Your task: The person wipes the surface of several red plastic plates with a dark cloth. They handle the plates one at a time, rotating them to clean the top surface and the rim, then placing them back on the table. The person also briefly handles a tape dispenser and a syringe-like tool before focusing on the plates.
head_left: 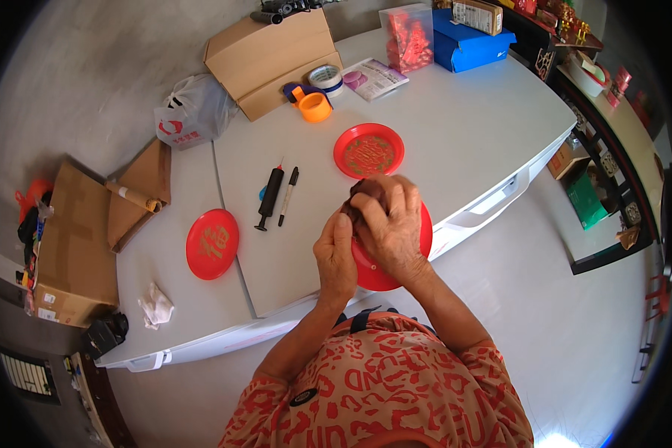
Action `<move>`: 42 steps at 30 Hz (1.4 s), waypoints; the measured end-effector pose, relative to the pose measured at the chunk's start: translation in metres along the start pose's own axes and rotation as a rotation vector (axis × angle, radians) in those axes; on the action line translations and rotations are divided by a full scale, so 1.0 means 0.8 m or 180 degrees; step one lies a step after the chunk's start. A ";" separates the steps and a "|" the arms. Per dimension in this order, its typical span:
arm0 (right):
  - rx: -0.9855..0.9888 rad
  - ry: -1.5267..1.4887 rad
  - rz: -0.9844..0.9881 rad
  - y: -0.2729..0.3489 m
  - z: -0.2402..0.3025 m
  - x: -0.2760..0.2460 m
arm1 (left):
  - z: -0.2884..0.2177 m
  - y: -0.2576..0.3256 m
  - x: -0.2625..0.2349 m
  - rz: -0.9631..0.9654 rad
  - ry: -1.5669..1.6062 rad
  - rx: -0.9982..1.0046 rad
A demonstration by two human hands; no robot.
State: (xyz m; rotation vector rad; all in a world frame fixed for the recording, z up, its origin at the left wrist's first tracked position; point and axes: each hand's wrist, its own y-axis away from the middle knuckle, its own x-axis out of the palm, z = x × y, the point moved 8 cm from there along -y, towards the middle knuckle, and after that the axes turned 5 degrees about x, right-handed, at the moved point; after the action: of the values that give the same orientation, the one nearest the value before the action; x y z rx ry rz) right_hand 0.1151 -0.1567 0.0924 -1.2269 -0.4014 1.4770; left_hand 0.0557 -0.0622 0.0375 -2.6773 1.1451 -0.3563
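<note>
Both my hands are together over a red plate [375, 278] at the near edge of the white surface. Between them is a dark reddish-brown lump [360, 196], mostly covered by fingers, so its kind is unclear. My right hand [393, 224] is closed over it from the right and above, fingers bent. On its left side my left hand [336, 257] is closed against it with the thumb raised; the other fingers are largely hidden. Just beyond lies a second red plate [368, 151] with a gold pattern. A black hand pump [270, 198] and a marker pen [288, 196] lie to the left.
Farther left are a third red plate [212, 244] and a crumpled white tissue [156, 305]. At the back stand a cardboard box [276, 56], tape rolls [316, 107], a leaflet [375, 79], a clear container [409, 41] and a blue box [472, 45]. A plastic bag [194, 112] sits back left.
</note>
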 end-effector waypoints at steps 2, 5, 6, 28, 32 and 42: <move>0.0179 0.0182 -0.0112 -0.007 -0.005 -0.002 | 0.001 -0.005 -0.012 -0.0034 0.0033 -0.0010; 0.0527 0.0252 -0.0156 -0.001 -0.016 0.003 | 0.004 -0.012 -0.031 -0.0040 0.0100 -0.0088; 0.0610 0.0277 -0.0208 0.006 -0.018 0.005 | 0.003 -0.016 -0.038 -0.0055 0.0097 -0.0045; -0.0160 -0.1128 0.0376 0.000 0.076 0.047 | -0.051 -0.072 -0.132 0.1605 -0.0539 -0.0141; -0.0068 -0.1061 0.0231 -0.011 0.081 0.052 | -0.065 -0.074 -0.142 0.1547 -0.0502 0.0204; 0.0542 -0.0198 -0.0389 0.044 0.061 0.072 | -0.058 -0.068 -0.158 0.0347 -0.0416 0.0464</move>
State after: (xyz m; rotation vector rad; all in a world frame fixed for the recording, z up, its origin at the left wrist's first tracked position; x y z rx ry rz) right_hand 0.0654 -0.0997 0.0574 -1.0068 -0.3775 1.4165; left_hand -0.0060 0.0623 0.0795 -2.4619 1.1722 -0.2330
